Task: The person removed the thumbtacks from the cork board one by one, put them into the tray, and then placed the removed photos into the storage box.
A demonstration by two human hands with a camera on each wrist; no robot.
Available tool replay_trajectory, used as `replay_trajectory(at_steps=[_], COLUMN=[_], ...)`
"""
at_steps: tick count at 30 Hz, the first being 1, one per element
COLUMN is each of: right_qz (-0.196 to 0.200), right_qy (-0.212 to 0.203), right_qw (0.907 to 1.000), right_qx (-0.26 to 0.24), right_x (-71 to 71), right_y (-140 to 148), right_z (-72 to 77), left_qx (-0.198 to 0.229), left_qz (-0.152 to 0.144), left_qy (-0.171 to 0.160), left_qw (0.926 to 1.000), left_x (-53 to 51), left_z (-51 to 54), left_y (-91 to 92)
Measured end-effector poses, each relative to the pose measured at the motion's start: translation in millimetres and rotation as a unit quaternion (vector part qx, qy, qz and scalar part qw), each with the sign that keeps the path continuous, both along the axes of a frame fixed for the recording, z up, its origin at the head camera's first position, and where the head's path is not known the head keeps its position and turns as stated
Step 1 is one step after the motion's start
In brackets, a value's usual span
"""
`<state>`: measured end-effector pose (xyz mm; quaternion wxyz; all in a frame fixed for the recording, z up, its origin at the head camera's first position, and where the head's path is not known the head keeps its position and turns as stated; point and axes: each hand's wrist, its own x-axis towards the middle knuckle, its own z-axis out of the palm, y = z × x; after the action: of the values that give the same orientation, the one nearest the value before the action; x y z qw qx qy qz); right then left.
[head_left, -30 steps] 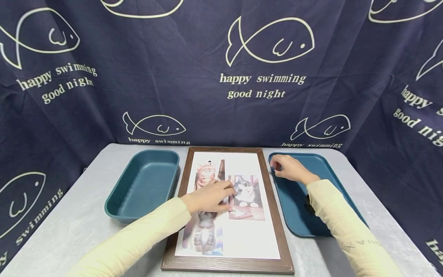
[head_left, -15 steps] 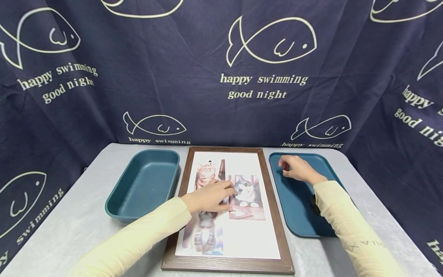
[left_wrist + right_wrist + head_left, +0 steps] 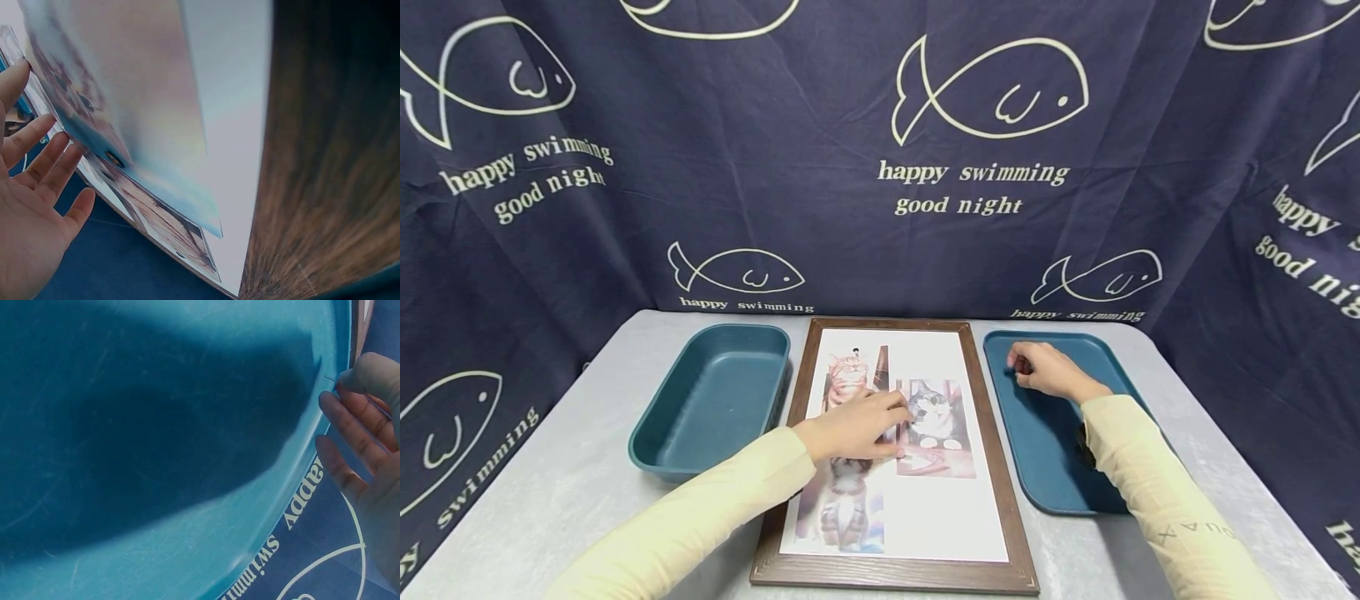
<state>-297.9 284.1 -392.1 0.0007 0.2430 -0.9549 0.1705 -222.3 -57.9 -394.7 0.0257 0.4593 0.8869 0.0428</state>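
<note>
Fingertips of the left hand (image 3: 856, 425) (image 3: 34, 219) rest on the left edge of a cat picture (image 3: 942, 425) on the white board (image 3: 947, 525); the fingers are spread and lightly bent. Above the far left part of the right tray (image 3: 1037, 475), the right hand (image 3: 1051, 371) (image 3: 369, 437) pinches a thin metal pin (image 3: 330, 379) between thumb and index finger. Only the pin's point shows. More cat pictures, upper (image 3: 848, 377) and lower (image 3: 842, 512), lie along the board's left side, partly covered by the left hand. A small dark dot (image 3: 855, 351) marks the upper one.
The board's brown wooden frame (image 3: 895, 575) lies between the right tray and a deep teal bin (image 3: 673, 450) on the grey table (image 3: 550, 483). Small dark items (image 3: 1086, 447) sit in the tray, partly behind the right sleeve. A navy curtain (image 3: 842, 208) hangs behind.
The right hand has moved rightward over the tray, away from the frame's edge, and slightly toward the near side. My left hand has stayed on the picture.
</note>
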Motion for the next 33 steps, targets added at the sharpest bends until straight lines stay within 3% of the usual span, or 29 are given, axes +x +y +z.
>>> replay_trajectory(at_steps=[21, 33], right_qz=[0.001, 0.009], right_qy=[-0.008, -0.002], right_qw=[0.9999, 0.9999], right_qx=[-0.009, -0.012], right_x=[-1.6, -2.7], right_y=[6.3, 4.9], right_z=[-7.9, -4.8], left_qx=[0.007, 0.007], left_qz=[-0.005, -0.005], left_qy=[0.013, 0.013], left_qw=[0.9999, 0.9999], left_x=[-1.5, -0.4], left_z=[-2.5, -2.2], left_y=[0.2, 0.9])
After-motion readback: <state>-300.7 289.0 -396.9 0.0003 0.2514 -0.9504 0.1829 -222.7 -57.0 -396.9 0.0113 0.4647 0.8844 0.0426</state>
